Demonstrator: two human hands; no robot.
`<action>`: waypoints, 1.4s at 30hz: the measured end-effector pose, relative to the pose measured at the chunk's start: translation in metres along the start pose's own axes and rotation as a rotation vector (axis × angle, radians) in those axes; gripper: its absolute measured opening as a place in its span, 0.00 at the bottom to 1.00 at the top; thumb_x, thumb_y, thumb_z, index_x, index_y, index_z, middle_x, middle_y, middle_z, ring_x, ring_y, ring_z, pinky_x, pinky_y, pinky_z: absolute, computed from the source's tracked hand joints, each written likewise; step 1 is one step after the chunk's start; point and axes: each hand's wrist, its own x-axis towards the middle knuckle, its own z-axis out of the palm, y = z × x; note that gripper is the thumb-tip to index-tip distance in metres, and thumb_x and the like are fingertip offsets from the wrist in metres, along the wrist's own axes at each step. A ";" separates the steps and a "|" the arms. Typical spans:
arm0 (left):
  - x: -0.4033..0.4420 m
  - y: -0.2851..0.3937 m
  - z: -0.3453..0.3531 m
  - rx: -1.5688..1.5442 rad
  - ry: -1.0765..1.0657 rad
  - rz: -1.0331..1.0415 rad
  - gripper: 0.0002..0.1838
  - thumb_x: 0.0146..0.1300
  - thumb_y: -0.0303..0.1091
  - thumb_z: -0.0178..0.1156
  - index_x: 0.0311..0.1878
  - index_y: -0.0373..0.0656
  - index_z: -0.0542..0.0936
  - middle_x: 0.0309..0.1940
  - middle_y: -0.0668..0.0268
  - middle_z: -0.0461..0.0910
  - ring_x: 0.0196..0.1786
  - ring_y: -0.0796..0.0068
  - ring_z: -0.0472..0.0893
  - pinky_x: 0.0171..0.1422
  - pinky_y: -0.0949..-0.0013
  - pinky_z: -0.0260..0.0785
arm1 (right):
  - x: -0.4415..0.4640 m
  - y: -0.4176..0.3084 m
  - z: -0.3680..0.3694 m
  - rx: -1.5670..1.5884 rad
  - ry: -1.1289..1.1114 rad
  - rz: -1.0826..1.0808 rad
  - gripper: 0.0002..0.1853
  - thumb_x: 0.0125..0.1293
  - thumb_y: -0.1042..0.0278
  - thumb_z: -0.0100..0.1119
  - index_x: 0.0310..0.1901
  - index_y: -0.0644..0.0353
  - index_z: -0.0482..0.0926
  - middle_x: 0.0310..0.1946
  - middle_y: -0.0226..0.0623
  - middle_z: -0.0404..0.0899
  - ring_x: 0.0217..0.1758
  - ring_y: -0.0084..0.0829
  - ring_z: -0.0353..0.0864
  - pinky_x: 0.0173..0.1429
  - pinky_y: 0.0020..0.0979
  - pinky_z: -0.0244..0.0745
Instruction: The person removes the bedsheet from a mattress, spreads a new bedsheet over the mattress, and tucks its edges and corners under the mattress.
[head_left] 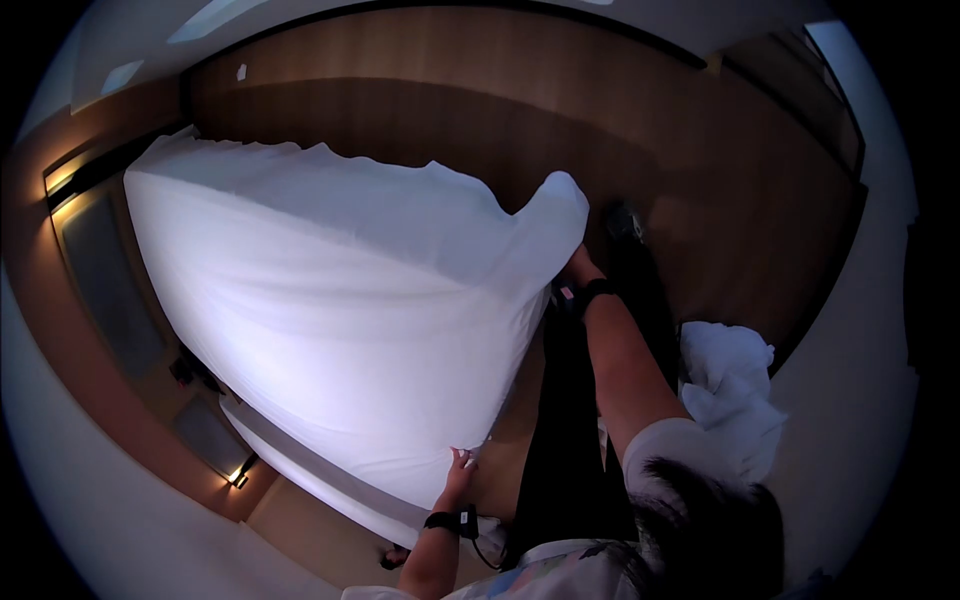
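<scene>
At far left, a wall lamp (62, 185) is glowing beside the headboard end of the bed. A white sheet (330, 290) is covering the bed and occupying the middle of the view. It is lying mostly smooth, while its far side is hanging in a wavy edge over the wooden floor (690, 200).

The left hand (458, 472) is gripping the sheet's near edge at the lower corner, fingers nearly closed with little gap; this hold is probably keeping that edge from sliding.

Further right, the right hand (578, 265) is reaching under the raised corner of the sheet. Its fingers are being hidden by the cloth, so how far open they are, and whether they are grasping anything, cannot be told. The corner is standing up in a rounded peak, presumably because this hand is supporting it from beneath.

At far right, a crumpled white bundle (730, 385) is resting beside the person; whether it is loose linen or a bag containing something cannot be told. No other container is showing clearly.
</scene>
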 end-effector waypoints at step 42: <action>-0.160 -0.403 0.278 -2.059 0.340 0.462 0.19 0.69 0.38 0.45 0.60 0.41 0.68 0.53 0.59 0.74 0.52 0.66 0.76 0.55 0.65 0.69 | -0.289 -0.115 0.163 -1.623 -1.024 -0.272 0.19 0.58 0.62 0.52 0.51 0.56 0.74 0.45 0.42 0.78 0.47 0.35 0.75 0.48 0.38 0.70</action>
